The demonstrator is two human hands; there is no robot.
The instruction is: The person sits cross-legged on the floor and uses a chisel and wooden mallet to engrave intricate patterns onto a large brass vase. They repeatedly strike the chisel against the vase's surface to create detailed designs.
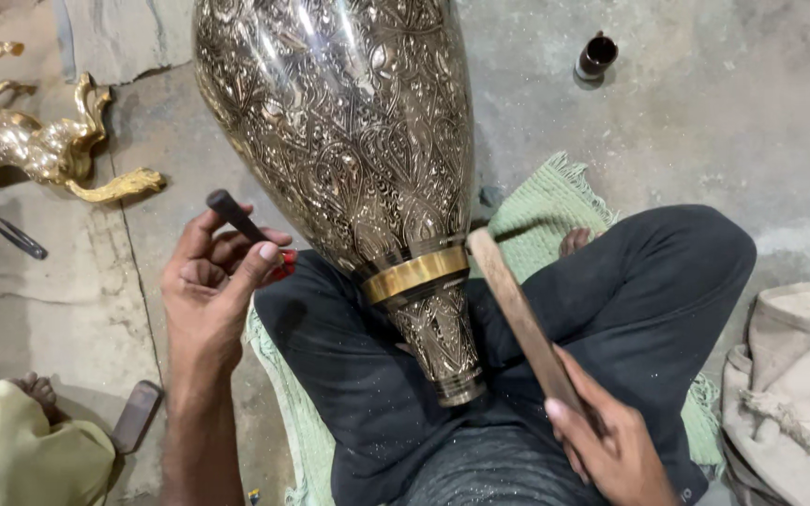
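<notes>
A large engraved metal vase lies across my lap, its narrow neck pointing toward me and a plain brass band around it. My left hand is raised left of the vase and grips a short dark chisel between thumb and fingers. My right hand holds a flat wooden stick by its lower end; the stick's upper end rests against the vase near the brass band. My legs in dark trousers are crossed under the vase.
A green woven mat lies beneath me on the concrete floor. A golden animal figure stands at the left, with a small dark tool below it. A dark little bottle sits upper right. Another person's foot shows lower left; beige cloth lies right.
</notes>
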